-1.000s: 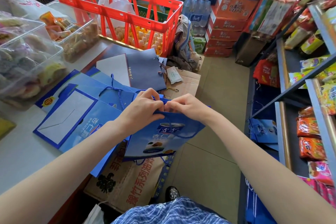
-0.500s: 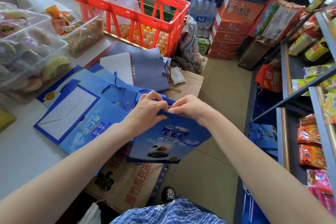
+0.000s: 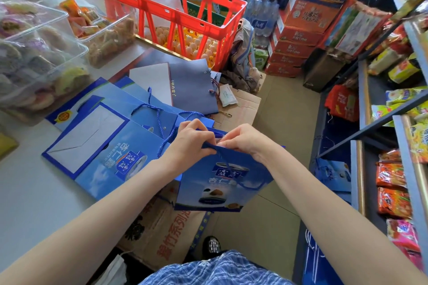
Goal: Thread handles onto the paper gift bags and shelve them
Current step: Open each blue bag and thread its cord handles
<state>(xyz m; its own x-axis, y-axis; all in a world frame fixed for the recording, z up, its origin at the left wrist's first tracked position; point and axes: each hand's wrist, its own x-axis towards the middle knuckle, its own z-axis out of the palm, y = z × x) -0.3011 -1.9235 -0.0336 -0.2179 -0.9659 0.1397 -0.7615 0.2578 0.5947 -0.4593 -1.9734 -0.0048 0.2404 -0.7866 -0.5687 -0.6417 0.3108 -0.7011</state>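
Held blue gift bag (image 3: pixel 222 183) upright off the counter edge, dead centre of view, both hands meeting at its top rim at 12 o'clock of the bag, probably so the punched holes stayed reachable from both faces. Left hand (image 3: pixel 188 143) curled and pinching the blue cord handle (image 3: pixel 209 145) against the rim; right hand (image 3: pixel 244 140) curled over the rim beside it, fingertips hidden (pinch on cord or paper: cannot tell). Left finished bags stacked flat at 9 o'clock on grey counter (image 3: pixel 34 192), cords already through, shelf (image 3: pixel 361 146) at 3 o'clock, likely next stop.
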